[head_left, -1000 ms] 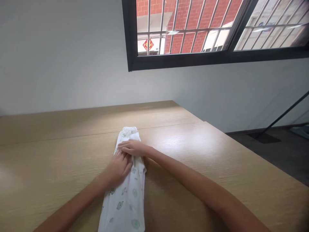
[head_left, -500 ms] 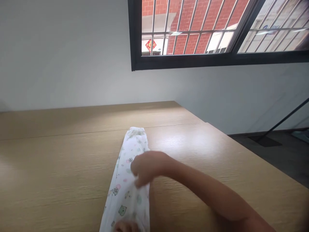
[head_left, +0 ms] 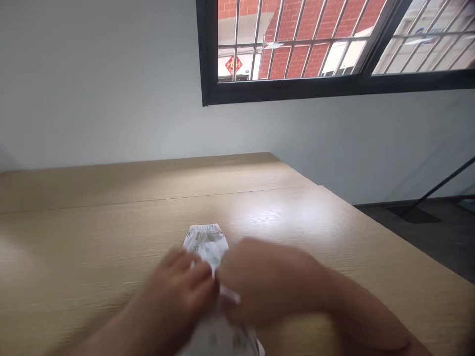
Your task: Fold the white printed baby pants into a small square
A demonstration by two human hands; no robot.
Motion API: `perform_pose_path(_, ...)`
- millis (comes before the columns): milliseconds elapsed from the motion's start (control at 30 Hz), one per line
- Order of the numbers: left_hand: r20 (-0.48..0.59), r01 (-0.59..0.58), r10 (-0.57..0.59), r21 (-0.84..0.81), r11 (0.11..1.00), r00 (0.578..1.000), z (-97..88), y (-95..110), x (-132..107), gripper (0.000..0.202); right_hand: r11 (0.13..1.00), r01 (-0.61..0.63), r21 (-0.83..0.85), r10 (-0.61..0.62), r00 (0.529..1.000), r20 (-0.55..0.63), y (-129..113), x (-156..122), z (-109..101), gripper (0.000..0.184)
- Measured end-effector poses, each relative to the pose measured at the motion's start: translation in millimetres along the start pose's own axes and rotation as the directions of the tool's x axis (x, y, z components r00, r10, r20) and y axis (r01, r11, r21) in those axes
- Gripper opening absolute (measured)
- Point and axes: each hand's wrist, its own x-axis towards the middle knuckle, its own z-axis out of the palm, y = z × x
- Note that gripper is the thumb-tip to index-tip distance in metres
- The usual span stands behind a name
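Note:
White printed pants (head_left: 207, 241), with small green and pink figures and a gathered elastic end, lie lengthwise on the wooden table (head_left: 92, 247). My left hand (head_left: 181, 287) comes in from the lower left, its fingers curled closed on the fabric. From the right, my right hand (head_left: 248, 282) meets it, also closed on the cloth, with a white fold showing by its fingers. Both hands are nearly touching over the middle of the pants and are smeared by motion. They hide much of the cloth; its near part runs out of the bottom of the view.
The table's right edge slants towards the lower right, with dark floor beyond. A thin dark pole (head_left: 438, 187) slopes up from a flat base there. Behind the table stands a pale wall (head_left: 104, 89) with a barred, dark-framed window (head_left: 297, 89).
My left hand has come up from the bottom edge to beside my right hand. The elastic end of the pants has shifted nearer to me, and the fabric is now gathered between both hands.

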Motion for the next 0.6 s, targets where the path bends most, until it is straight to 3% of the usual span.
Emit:
perform_pose_path(67,-0.017,0.074,-0.073,0.066,0.995,0.997,17.4,-30,19,0.019,0.996,-0.083,0.009,0.083,0.996,0.038,29,18,-16,0.031)
perform_pose_path(133,0.041,0.217,-0.223,0.117,0.969,0.974,42.0,-56,27,0.013,0.971,-0.235,-0.039,0.236,0.971,0.042,53,34,-23,0.029)
perform_pose_path(200,0.034,0.286,-0.292,0.114,0.951,0.956,65.6,-71,24,0.024,0.939,-0.331,-0.093,0.331,0.944,-0.021,64,43,-24,0.024)
perform_pose_path(233,0.018,0.297,-0.3,0.105,0.949,0.954,74.7,-74,21,0.031,0.941,-0.324,-0.101,0.322,0.946,-0.038,64,45,-22,0.022)
perform_pose_path(300,-0.021,0.278,-0.278,0.092,0.956,0.96,85.5,-73,14,0.038,0.985,-0.163,-0.062,0.164,0.986,0.018,55,46,-15,0.021)
perform_pose_path(367,-0.035,0.209,-0.207,0.077,0.975,0.978,87.3,-65,10,0.041,0.995,0.1,0.025,-0.101,0.992,0.073,40,44,-1,0.015)
perform_pose_path(433,0.01,0.036,-0.036,0.01,0.999,0.999,84.4,-54,11,0.041,0.946,0.318,0.063,-0.32,0.947,0.026,25,43,25,0.012)
perform_pose_path(467,0.057,-0.072,0.075,-0.052,0.996,0.996,82.4,-48,13,0.04,0.923,0.382,0.038,-0.381,0.924,-0.03,19,43,41,0.021)
perform_pose_path(533,0.171,-0.223,0.258,-0.201,0.954,0.951,79.9,-42,17,0.038,0.891,0.45,-0.059,-0.453,0.874,-0.175,11,45,78,0.036)
perform_pose_path(600,0.262,-0.239,0.325,-0.312,0.92,0.909,80.9,-43,25,0.037,0.85,0.469,-0.238,-0.525,0.782,-0.334,8,48,112,0.033)
